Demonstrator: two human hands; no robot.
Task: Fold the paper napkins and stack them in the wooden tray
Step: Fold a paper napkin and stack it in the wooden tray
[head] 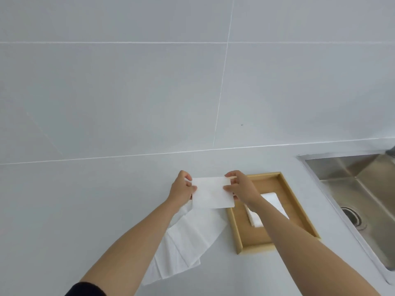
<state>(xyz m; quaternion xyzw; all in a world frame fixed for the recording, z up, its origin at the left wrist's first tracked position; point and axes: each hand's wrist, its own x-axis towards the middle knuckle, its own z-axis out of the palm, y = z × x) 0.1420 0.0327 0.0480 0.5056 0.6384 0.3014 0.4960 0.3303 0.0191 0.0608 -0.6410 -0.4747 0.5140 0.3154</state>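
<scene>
No readable brand, label or writing anywhere in view. Folded napkin held up above the worktop, pinched at its left edge by the left hand and at its right edge by the right hand, fingers closed onto the paper on both sides. Lower right corner of the napkin overlapping the near-left rim of the wooden tray. Inside the tray, a small stack of folded napkins, partly hidden by the right forearm, bare wood around it. Left of the tray, unfolded napkins fanned out flat on the worktop, under the left forearm. Right of the tray, steel sink, its edge near but apart from the tray. Wide open worktop to the left; tiled wall behind.
</scene>
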